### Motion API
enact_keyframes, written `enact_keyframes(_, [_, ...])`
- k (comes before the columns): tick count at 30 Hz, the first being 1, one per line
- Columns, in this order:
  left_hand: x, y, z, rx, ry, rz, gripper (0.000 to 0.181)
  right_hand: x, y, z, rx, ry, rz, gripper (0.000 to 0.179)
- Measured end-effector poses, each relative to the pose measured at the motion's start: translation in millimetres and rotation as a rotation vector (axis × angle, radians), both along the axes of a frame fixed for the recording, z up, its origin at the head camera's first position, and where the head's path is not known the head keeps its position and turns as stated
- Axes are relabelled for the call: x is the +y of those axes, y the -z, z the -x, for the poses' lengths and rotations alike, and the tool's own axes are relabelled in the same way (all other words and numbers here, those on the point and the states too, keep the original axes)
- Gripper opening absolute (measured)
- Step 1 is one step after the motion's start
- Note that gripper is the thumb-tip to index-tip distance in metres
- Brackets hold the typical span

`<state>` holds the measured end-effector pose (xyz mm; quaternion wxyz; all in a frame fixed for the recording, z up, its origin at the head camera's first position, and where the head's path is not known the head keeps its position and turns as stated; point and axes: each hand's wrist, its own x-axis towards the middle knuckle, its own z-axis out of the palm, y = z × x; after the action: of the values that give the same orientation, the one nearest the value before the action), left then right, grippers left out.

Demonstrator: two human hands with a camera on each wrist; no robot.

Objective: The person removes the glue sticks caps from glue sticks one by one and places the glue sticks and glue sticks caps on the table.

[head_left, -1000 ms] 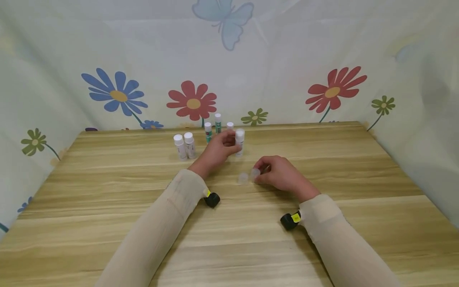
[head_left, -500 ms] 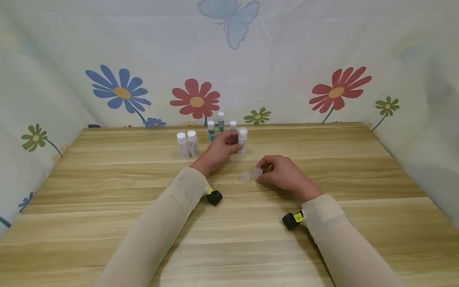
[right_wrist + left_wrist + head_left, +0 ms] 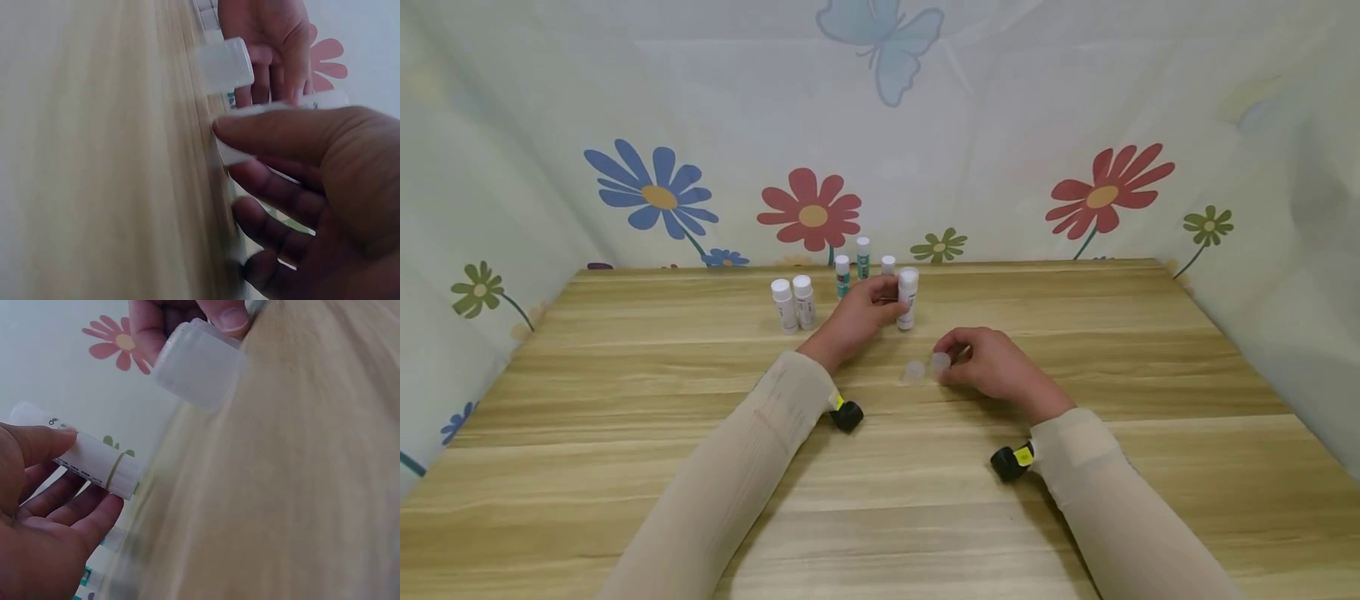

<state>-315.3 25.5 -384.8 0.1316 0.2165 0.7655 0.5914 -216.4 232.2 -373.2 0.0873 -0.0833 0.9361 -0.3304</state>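
My left hand (image 3: 861,315) grips a white tube, which looks like a glue stick (image 3: 907,298), and keeps it upright near the back of the table. In the left wrist view the thumb lies on one side of the glue stick (image 3: 94,453) and the fingers on the other. Closer to me, my right hand (image 3: 992,365) pinches a small translucent cap (image 3: 941,363) between thumb and fingertips. A second translucent cap (image 3: 914,372) stands on the table just left of it. The right wrist view shows that standing cap (image 3: 225,65) in front of my left hand.
Two white tubes (image 3: 793,304) stand together left of my left hand. Behind that hand are two green-labelled tubes (image 3: 862,260) and another white top (image 3: 888,264), partly hidden. The wooden table (image 3: 880,517) ends at a flowered curtain (image 3: 985,167).
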Motion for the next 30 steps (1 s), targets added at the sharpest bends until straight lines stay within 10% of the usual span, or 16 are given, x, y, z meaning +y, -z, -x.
enact_keyframes(18, [-34.6,-54.5,-25.7,0.056,0.25,0.018,0.037,-10.9,-47.6,-19.2,0.217,0.049,0.099,0.041])
enact_keyframes(30, [-54.0,-63.4,-47.4,0.019,0.395,0.029,0.032,-45.9,-68.6,-44.6,0.368,0.072,0.317,0.041])
